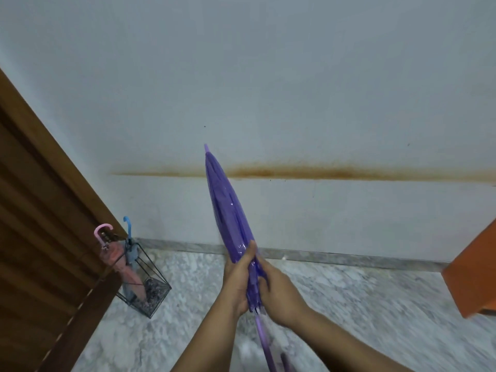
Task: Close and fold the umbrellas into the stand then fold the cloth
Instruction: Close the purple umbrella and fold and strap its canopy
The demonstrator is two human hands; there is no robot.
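Note:
A closed purple umbrella [226, 208] points up and away from me, its tip toward the wall and its shaft running down to the frame's bottom edge. My left hand [237, 280] grips the lower end of its gathered canopy, and my right hand [279, 294] grips the same end from the other side. On the floor to the left stands a black wire umbrella stand [154, 275]. It holds a closed pink umbrella [120, 264] and a closed blue umbrella [131, 253], handles up. No cloth is in view.
A brown wooden door [40, 237] fills the left side, right beside the stand. A white wall with a rusty stain [295, 173] faces me. An orange piece of furniture [472, 272] juts in at the right. The floor [362, 304] is grey marble.

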